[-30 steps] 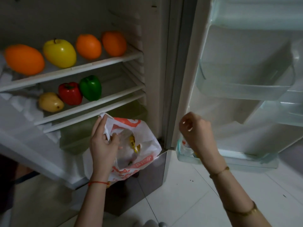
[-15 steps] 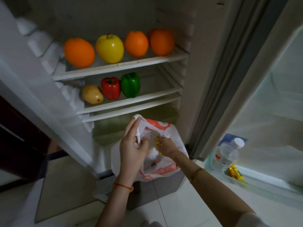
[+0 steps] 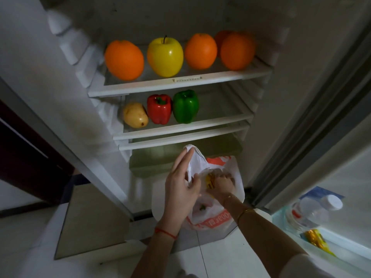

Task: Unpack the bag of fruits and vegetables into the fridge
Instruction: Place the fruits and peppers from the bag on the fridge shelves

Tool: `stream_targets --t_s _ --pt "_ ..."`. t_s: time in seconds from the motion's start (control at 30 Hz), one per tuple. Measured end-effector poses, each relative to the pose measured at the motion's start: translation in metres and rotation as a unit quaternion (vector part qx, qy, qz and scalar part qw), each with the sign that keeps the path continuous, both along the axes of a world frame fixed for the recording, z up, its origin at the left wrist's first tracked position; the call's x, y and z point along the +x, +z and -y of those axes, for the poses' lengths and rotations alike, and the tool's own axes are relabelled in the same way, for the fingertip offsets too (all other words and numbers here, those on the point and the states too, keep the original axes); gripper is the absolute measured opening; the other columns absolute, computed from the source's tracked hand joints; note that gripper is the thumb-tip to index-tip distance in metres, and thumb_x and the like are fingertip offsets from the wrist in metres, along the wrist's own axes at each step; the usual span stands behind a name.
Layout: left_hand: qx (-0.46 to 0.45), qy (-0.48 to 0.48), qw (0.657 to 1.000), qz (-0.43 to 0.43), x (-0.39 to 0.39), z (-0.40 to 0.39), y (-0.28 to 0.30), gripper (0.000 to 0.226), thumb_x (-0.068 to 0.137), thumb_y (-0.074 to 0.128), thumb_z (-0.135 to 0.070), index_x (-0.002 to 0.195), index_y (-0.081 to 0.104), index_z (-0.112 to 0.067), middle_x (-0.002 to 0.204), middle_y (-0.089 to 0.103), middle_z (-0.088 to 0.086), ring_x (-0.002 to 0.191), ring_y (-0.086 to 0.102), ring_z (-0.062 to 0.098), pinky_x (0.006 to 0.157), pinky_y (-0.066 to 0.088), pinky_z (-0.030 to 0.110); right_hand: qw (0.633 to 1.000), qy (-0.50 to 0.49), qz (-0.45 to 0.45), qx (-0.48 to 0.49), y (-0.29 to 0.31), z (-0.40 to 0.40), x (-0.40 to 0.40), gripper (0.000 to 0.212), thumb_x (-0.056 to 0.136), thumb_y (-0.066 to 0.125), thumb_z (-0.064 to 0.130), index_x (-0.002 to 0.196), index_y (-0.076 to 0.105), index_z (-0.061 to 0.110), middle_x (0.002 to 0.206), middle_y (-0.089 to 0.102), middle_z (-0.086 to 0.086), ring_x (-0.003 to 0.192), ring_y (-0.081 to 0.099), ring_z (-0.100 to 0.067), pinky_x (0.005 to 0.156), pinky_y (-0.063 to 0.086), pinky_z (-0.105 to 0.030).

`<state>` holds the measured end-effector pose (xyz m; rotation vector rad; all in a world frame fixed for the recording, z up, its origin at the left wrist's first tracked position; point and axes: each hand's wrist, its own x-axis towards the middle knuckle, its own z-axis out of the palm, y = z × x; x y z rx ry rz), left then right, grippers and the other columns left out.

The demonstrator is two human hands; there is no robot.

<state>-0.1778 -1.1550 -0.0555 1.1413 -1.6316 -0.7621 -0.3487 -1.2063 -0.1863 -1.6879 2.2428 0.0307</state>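
A white plastic bag (image 3: pixel 212 217) with orange print hangs open in front of the fridge's lower part. My left hand (image 3: pixel 180 185) pinches the bag's raised rim between thumb and fingers. Inside the bag's mouth, my right hand (image 3: pixel 223 182) curls its fingers round a yellow item (image 3: pixel 209 180), which is mostly hidden. Something green (image 3: pixel 202 207) shows through the plastic lower down. On the top shelf (image 3: pixel 180 85) stand several oranges (image 3: pixel 124 59) and a yellow apple (image 3: pixel 165 54). The second shelf (image 3: pixel 180 128) holds a yellow potato-like piece (image 3: pixel 135 115), a red pepper (image 3: pixel 159 109) and a green pepper (image 3: pixel 185 106).
A greenish crisper drawer (image 3: pixel 160 159) sits under the shelves, just behind the bag. The open fridge door stands at the right; its bottom rack (image 3: pixel 341 249) holds a water bottle (image 3: pixel 313 209) and a yellow packet (image 3: pixel 317 239). White tiled floor lies below.
My right hand has come from the door rack at the right into the bag and closed on the yellow item. The view has swung left and nearer to the shelves. My left hand keeps the bag.
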Motion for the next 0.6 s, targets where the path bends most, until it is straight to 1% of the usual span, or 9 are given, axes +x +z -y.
stream_targets --t_s 0.07,0.13,0.2,0.3,0.37,0.47,0.53,0.6 --pt "0.002 0.001 1.000 0.001 0.001 0.002 0.000 0.066 0.086 0.063 0.002 0.145 0.046 -0.020 0.155 0.037 -0.012 0.138 0.041 0.005 0.103 0.049 0.038 0.999 0.011 -0.029 0.013 -0.004 0.003 0.004 0.064 0.083 0.064 0.045 0.134 0.046 0.011 0.130 0.055 -0.010 0.125 0.047 -0.028 0.109 0.036 -0.037" --pt "0.004 0.003 1.000 0.002 0.001 0.004 -0.001 0.066 0.086 0.064 0.002 0.145 0.046 -0.020 0.155 0.037 -0.011 0.139 0.038 0.001 0.105 0.048 0.035 0.999 0.010 -0.043 0.012 -0.008 0.006 0.007 0.056 0.084 0.063 0.040 0.130 0.051 0.011 0.129 0.057 -0.010 0.125 0.047 -0.028 0.109 0.036 -0.037" --pt "0.006 0.001 1.000 -0.002 0.002 0.006 -0.001 0.066 0.086 0.064 0.002 0.146 0.045 -0.020 0.155 0.036 -0.012 0.139 0.036 -0.002 0.103 0.050 0.035 0.999 0.001 -0.048 0.008 -0.010 0.007 0.008 0.055 0.082 0.064 0.037 0.129 0.051 0.012 0.130 0.057 -0.009 0.126 0.046 -0.028 0.110 0.035 -0.037" --pt "0.003 0.001 1.000 -0.007 0.003 0.007 -0.001 0.066 0.086 0.063 0.002 0.145 0.045 -0.019 0.155 0.036 -0.012 0.139 0.037 0.001 0.098 0.054 0.042 0.999 -0.003 -0.054 0.005 -0.013 0.007 0.008 0.064 0.081 0.065 0.039 0.136 0.044 0.014 0.136 0.052 -0.011 0.130 0.043 -0.029 0.111 0.032 -0.038" --pt "0.002 0.001 1.000 -0.010 0.002 0.008 0.000 0.066 0.086 0.063 0.003 0.145 0.045 -0.019 0.155 0.036 -0.012 0.140 0.037 0.002 0.096 0.055 0.043 0.998 0.004 -0.061 0.007 -0.016 0.006 0.005 0.065 0.083 0.063 0.037 0.140 0.040 0.016 0.140 0.049 -0.013 0.134 0.040 -0.030 0.111 0.030 -0.039" --pt "-0.002 -0.001 1.000 -0.007 0.002 0.006 0.001 0.065 0.087 0.063 0.003 0.146 0.045 -0.018 0.155 0.037 -0.011 0.140 0.037 0.003 0.102 0.051 0.040 0.998 0.022 -0.060 0.011 -0.016 0.004 0.005 0.067 0.085 0.063 0.035 0.143 0.035 0.020 0.143 0.045 -0.015 0.135 0.037 -0.033 0.112 0.029 -0.041" --pt "-0.004 0.001 1.000 -0.006 0.003 0.006 0.001 0.064 0.087 0.063 0.003 0.145 0.045 -0.016 0.155 0.037 -0.009 0.140 0.036 0.001 0.106 0.048 0.036 0.998 0.038 -0.059 0.005 -0.014 0.002 0.005 0.068 0.087 0.062 0.032 0.146 0.032 0.019 0.149 0.037 -0.016 0.140 0.030 -0.034 0.116 0.025 -0.042" --pt "-0.002 -0.002 1.000 -0.009 0.004 0.005 0.002 0.064 0.087 0.063 0.002 0.146 0.045 -0.017 0.155 0.037 -0.011 0.139 0.036 -0.002 0.103 0.051 0.036 0.996 0.062 -0.066 -0.011 -0.015 0.000 0.005 0.066 0.089 0.059 0.028 0.148 0.031 0.017 0.154 0.029 -0.016 0.143 0.024 -0.035 0.119 0.019 -0.044"
